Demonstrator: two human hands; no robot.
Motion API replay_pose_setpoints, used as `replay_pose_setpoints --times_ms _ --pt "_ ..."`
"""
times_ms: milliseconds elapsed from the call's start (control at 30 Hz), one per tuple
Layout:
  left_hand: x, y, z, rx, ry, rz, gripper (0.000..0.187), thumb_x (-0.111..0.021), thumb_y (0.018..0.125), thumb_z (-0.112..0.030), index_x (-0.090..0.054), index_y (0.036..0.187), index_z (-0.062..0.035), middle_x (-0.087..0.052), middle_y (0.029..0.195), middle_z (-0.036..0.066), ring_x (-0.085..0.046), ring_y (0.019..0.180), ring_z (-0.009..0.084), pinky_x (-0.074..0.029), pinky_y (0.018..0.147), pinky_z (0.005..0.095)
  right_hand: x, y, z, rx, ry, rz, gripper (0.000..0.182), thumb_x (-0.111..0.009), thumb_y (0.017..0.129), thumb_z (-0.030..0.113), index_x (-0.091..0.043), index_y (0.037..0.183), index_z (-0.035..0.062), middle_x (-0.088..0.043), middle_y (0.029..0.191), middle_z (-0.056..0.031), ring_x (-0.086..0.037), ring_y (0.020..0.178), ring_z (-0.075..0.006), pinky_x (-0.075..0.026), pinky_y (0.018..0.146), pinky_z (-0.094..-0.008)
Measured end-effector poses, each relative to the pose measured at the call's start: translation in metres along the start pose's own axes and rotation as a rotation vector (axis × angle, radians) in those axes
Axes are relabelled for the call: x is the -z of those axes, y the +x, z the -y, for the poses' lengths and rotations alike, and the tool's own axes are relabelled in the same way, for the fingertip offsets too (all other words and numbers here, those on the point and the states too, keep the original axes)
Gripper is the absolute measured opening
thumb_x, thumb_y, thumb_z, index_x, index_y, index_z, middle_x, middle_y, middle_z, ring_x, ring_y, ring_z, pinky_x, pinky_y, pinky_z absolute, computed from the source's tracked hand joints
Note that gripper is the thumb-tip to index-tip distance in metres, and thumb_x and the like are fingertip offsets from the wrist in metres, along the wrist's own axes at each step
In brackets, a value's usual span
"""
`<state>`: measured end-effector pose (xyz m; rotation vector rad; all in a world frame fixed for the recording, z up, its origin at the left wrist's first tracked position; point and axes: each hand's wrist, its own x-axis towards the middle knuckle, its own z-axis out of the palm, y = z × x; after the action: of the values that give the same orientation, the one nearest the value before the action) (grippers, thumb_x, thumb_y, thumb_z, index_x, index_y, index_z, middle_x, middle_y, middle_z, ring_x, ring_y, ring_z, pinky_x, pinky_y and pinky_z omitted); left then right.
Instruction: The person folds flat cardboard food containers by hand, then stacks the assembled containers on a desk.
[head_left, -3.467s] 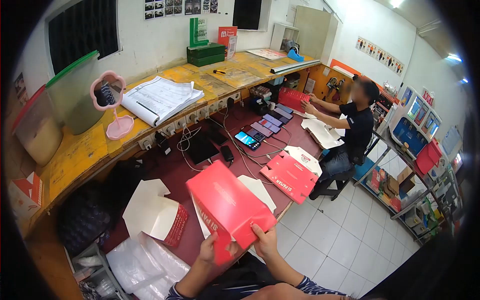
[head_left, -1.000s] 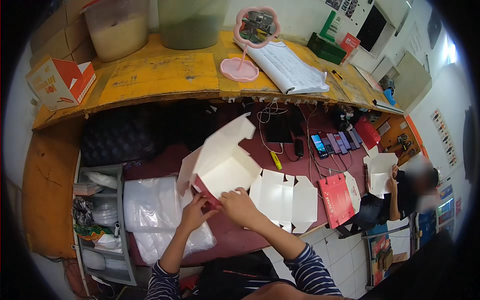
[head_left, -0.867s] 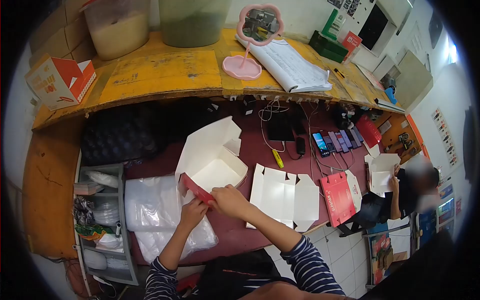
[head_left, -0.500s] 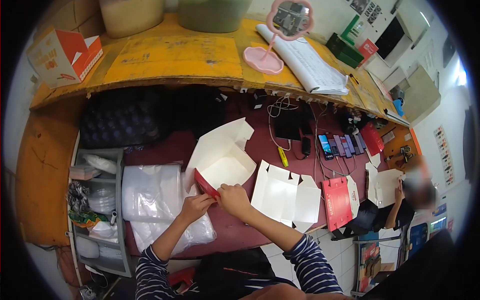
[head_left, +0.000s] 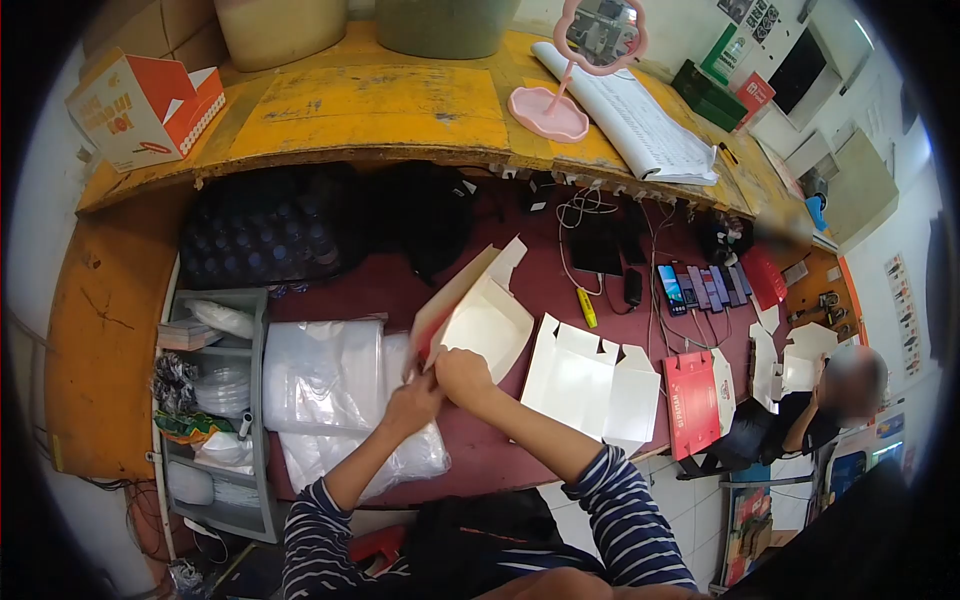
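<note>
A partly folded cardboard box (head_left: 488, 325), white inside and red outside, stands tilted on the dark red tabletop with its lid panel raised. At its near left corner my left hand (head_left: 414, 402) has its fingers closed on the box's edge. Beside it, my right hand (head_left: 464, 377) is closed in a fist-like grip on the same corner, touching the near wall. Just right of the box lies a flat, unfolded white carton (head_left: 585, 385). Further right is a red carton (head_left: 692, 403), lying flat. The fingertips of both hands are partly hidden.
Clear plastic bags (head_left: 330, 380) lie to the left, beside a grey drawer rack (head_left: 262, 420). Phones (head_left: 700, 287), cables and a yellow highlighter (head_left: 587, 308) are at the back right. A yellow shelf (head_left: 370, 110) overhangs the table. Another person (head_left: 800, 425) handles a carton at far right.
The box's raised lid panel has swung inward, and its red outside now shows. My left hand has shifted lower at the corner. The whole view has moved slightly.
</note>
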<state>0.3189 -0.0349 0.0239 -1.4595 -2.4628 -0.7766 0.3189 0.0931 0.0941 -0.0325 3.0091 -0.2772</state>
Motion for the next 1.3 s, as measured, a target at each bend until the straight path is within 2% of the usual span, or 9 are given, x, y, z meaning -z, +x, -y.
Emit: replay_pose_setpoints --times_ms 300,433,467,600,733,933,1067,1133,1300 --pt "-0.036 0.003 0.006 0.342 0.093 -0.142 0.028 -0.051 0.074 -0.007 -0.052 0.102 -0.0075 -0.049 0.108 0.008 -0.059 0.062 0.0268 -0.05 0.047 0.031 -0.04 0.01 -0.02 -0.025 -0.025 -0.032 0.015 -0.051 0.074 0.014 -0.061 0.067 0.005 -0.061 0.068 -0.0128 -0.062 0.062 -0.0256 -0.049 0.054 -0.034" --pt "-0.037 0.0 -0.014 0.314 -0.064 -0.334 0.039 -0.058 0.073 -0.009 -0.044 0.109 -0.0032 -0.041 0.118 0.016 -0.055 0.091 0.0309 -0.05 0.065 0.0335 -0.023 0.006 -0.062 0.103 0.286 0.233 0.03 -0.043 0.084 0.027 -0.062 0.077 0.0047 -0.061 0.077 -0.0162 -0.057 0.078 -0.0334 -0.042 0.071 -0.044" --pt "-0.038 -0.001 -0.019 0.309 -0.102 -0.338 0.05 -0.061 0.072 -0.016 -0.038 0.115 -0.0041 -0.036 0.12 0.02 -0.044 0.107 0.0348 -0.042 0.083 0.0398 -0.013 -0.003 -0.067 0.043 0.35 0.039 0.029 -0.044 0.084 0.029 -0.061 0.085 0.0058 -0.059 0.088 -0.0159 -0.054 0.089 -0.0302 -0.039 0.079 -0.0437" --pt "-0.042 0.017 -0.035 0.08 0.005 -0.407 0.053 -0.063 0.07 -0.028 -0.041 0.114 -0.0069 -0.035 0.124 0.019 -0.031 0.118 0.0356 -0.017 0.095 0.0559 -0.001 -0.035 -0.093 -0.137 0.404 -0.603 0.025 -0.053 0.08 0.019 -0.052 0.103 0.0081 -0.047 0.113 -0.0139 -0.043 0.106 -0.0299 -0.032 0.09 -0.0428" --pt "-0.054 0.028 -0.036 0.004 0.183 -0.251 0.05 -0.064 0.068 -0.028 -0.045 0.11 -0.0091 -0.035 0.124 0.018 -0.028 0.119 0.0376 -0.013 0.095 0.0584 -0.037 -0.085 -0.127 -0.372 0.503 -0.847 0.027 -0.056 0.077 0.015 -0.051 0.103 0.0073 -0.046 0.112 -0.0169 -0.043 0.106 -0.0327 -0.033 0.09 -0.0402" --pt "-0.066 0.03 -0.068 0.09 0.153 -0.561 0.039 -0.066 0.064 -0.026 -0.053 0.097 -0.0111 -0.04 0.119 0.015 -0.03 0.118 0.0354 -0.014 0.095 0.0568 -0.105 -0.199 -0.177 -0.858 0.391 -1.079 0.04 -0.06 0.071 0.007 -0.044 0.108 0.0018 -0.043 0.11 -0.0186 -0.039 0.106 -0.0329 -0.029 0.093 -0.039" --pt "-0.108 0.05 -0.111 -0.354 -0.346 0.096 0.055 -0.07 0.061 -0.032 -0.049 0.106 -0.0092 -0.032 0.124 0.019 -0.031 0.116 0.0371 -0.028 0.092 0.0524 -0.102 -0.246 -0.172 -1.151 0.355 -1.219 0.045 -0.059 0.07 0.006 -0.04 0.111 0.0001 -0.04 0.112 -0.0215 -0.036 0.109 -0.0359 -0.028 0.093 -0.0416" --pt "-0.136 0.066 -0.146 -0.464 -0.323 0.274 0.071 -0.073 0.056 -0.038 -0.045 0.112 -0.0049 -0.028 0.128 0.024 -0.03 0.116 0.0412 -0.028 0.093 0.0523 -0.086 -0.261 -0.164 -0.969 0.268 -1.085 0.044 -0.059 0.07 0.006 -0.041 0.111 0.0008 -0.041 0.112 -0.0212 -0.038 0.107 -0.0361 -0.031 0.091 -0.0407" --pt "-0.163 0.08 -0.172 -0.385 0.044 0.546 0.096 -0.072 0.05 -0.052 -0.035 0.122 -0.0006 -0.028 0.13 0.021 -0.029 0.118 0.0415 -0.031 0.092 0.0516 -0.109 -0.286 -0.153 -0.871 0.666 -0.858 0.027 -0.056 0.075 0.009 -0.052 0.1 0.0024 -0.056 0.091 -0.013 -0.055 0.086 -0.0245 -0.043 0.075 -0.0328"
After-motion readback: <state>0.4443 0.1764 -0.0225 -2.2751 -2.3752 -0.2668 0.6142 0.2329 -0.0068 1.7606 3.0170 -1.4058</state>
